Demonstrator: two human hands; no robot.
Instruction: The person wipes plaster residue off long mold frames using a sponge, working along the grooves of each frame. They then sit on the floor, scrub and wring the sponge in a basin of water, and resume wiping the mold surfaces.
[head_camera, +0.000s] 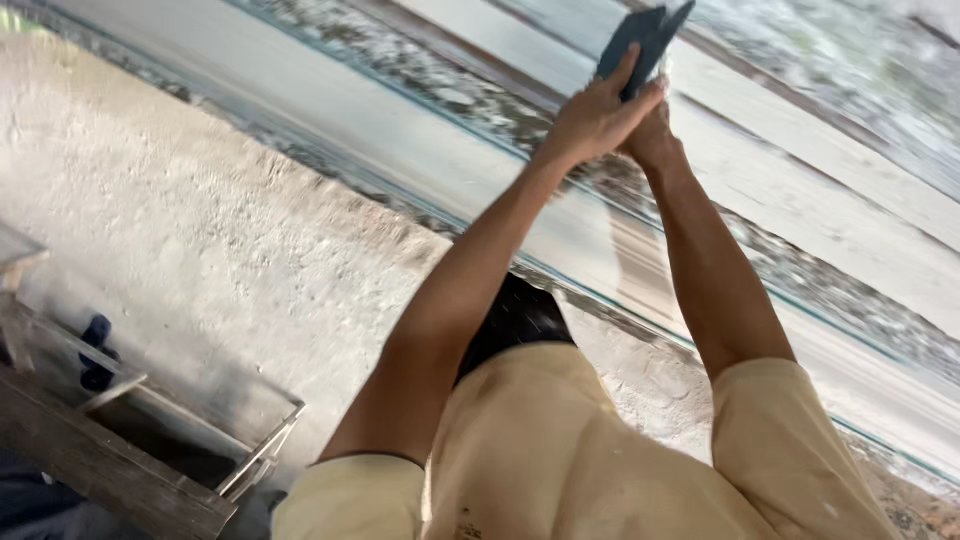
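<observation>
Both arms raised overhead, left hand (595, 118) and right hand (652, 135) pressed together, fingers (628, 70) clasped on a dark blue flat pad (640, 40), pad held against the pale board surface (800, 200), cream short sleeves (540, 450), rough whitish wall (200, 230) at left.

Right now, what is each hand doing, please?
Left hand: closed on the dark flat tool.
Right hand: mostly hidden behind the left; cannot tell.
</observation>
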